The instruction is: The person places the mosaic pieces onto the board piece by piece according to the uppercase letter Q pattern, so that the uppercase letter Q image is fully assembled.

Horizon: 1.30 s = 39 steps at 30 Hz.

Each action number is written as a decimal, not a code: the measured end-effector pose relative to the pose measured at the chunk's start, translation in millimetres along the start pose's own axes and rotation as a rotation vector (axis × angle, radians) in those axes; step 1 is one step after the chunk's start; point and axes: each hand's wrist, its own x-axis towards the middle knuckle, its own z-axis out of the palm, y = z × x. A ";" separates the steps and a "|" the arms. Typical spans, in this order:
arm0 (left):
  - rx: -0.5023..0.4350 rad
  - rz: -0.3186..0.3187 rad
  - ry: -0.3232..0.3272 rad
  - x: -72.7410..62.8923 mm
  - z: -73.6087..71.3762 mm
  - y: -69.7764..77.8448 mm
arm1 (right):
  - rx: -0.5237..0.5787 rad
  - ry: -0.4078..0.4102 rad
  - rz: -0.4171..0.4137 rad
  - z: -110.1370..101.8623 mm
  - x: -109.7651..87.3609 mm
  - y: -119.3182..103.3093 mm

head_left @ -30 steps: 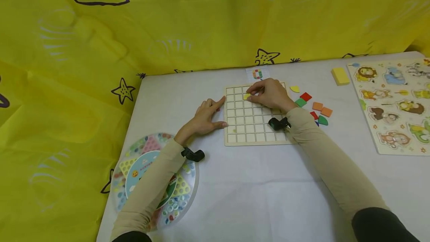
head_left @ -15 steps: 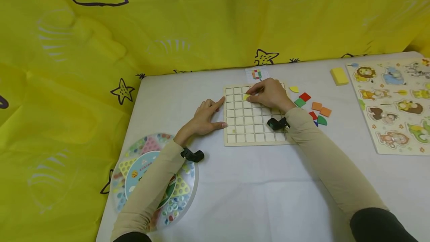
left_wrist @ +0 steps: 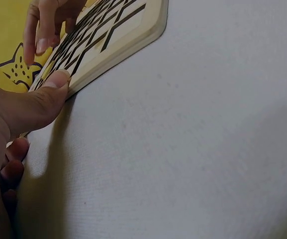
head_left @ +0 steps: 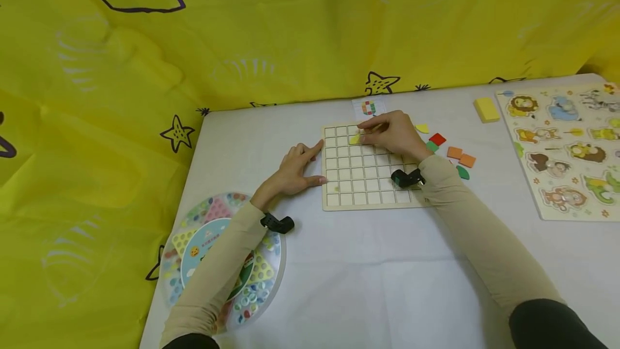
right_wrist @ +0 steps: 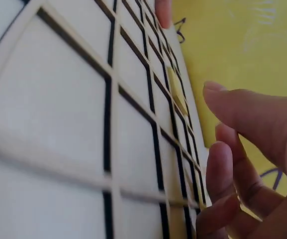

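While the left hand (head_left: 293,171) (spread) is touching the board (head_left: 357,174), the loose-fingered right hand (head_left: 394,133) is flanking a yellow tile (head_left: 354,139).

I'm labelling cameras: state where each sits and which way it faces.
Head: on the head, facing forward-down at the grid board; left hand, right hand, sleeves show.
Left wrist: on that wrist, facing the board's edge; both hands show.
Right wrist: on that wrist, facing across the board; right hand shows.
Wrist views share board and yellow cloth.

small yellow piece (head_left: 355,139) on the far left part of a flat, pale wooden grid board (head_left: 357,174)
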 end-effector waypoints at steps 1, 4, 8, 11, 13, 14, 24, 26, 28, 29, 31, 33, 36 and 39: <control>0.000 -0.001 -0.001 0.3 0.3 0.0 | 0.014 0.003 0.006 -4.2 -1.6 1.2; 0.001 -0.006 -0.004 1.1 0.9 0.0 | 0.001 0.020 0.036 -19.7 -7.3 6.1; 0.004 -0.006 -0.007 2.2 1.2 0.3 | -0.066 0.039 0.098 -46.2 -18.0 16.3; 0.005 -0.003 -0.012 2.8 0.8 0.9 | -0.117 0.051 0.127 -67.3 -28.3 26.6; 0.008 -0.005 -0.017 3.2 0.6 0.7 | -0.147 0.062 0.141 -79.7 -35.3 33.7; 0.011 -0.006 -0.019 3.2 0.5 0.4 | -0.165 0.069 0.143 -85.3 -38.7 37.0; 0.008 -0.006 -0.016 0.3 -1.5 -0.2 | -0.198 0.023 0.226 -114.7 -63.3 55.2; 0.009 -0.002 -0.018 0.1 -1.4 0.3 | -0.192 0.002 0.232 -115.3 -65.6 57.6; 0.006 0.003 -0.018 0.0 -1.0 0.9 | -0.194 -0.015 0.231 -114.7 -67.3 60.0; 0.007 0.005 -0.018 0.1 -0.8 1.2 | -0.195 -0.019 0.230 -113.9 -67.9 60.7; 0.005 0.010 -0.017 0.0 -0.5 1.4 | -0.207 -0.021 0.225 -112.3 -67.8 62.6; -0.002 0.012 -0.014 -0.2 -0.5 1.4 | -0.221 -0.019 0.218 -110.9 -66.8 63.8; -0.007 0.011 -0.016 0.0 -0.4 1.5 | -0.243 -0.017 0.210 -109.9 -65.3 64.8; -0.010 0.009 -0.017 -0.4 -0.6 1.9 | -0.260 -0.025 0.209 -109.5 -64.5 64.3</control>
